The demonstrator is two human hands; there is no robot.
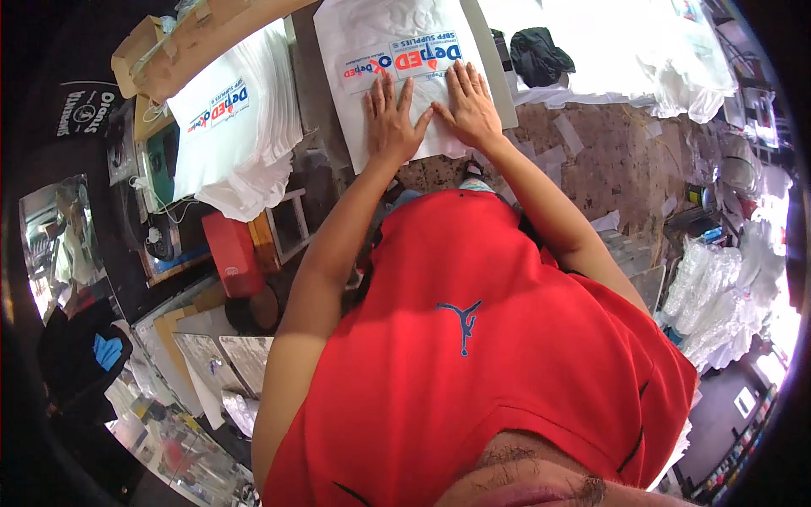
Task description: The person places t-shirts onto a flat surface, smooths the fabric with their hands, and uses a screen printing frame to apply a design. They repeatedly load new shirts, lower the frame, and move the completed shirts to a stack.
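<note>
A white bag [361,42] with blue and red print lies flat on a grey board [500,80] at the top middle. My left hand [393,118] presses on its near left part, fingers spread just below the print. Beside it my right hand [467,106] rests flat on the near right part, its fingertips over the edge of the lettering. The two thumbs nearly meet. Both hands are open and hold nothing; the palms hide some of the bag's surface.
To the left sits a thick stack of similar white printed bags [270,110], near a cardboard box [135,52]. A red box [231,253] stands below it. At the right are a black bundle [539,57], white sheets [634,51] and clear plastic packs [705,287].
</note>
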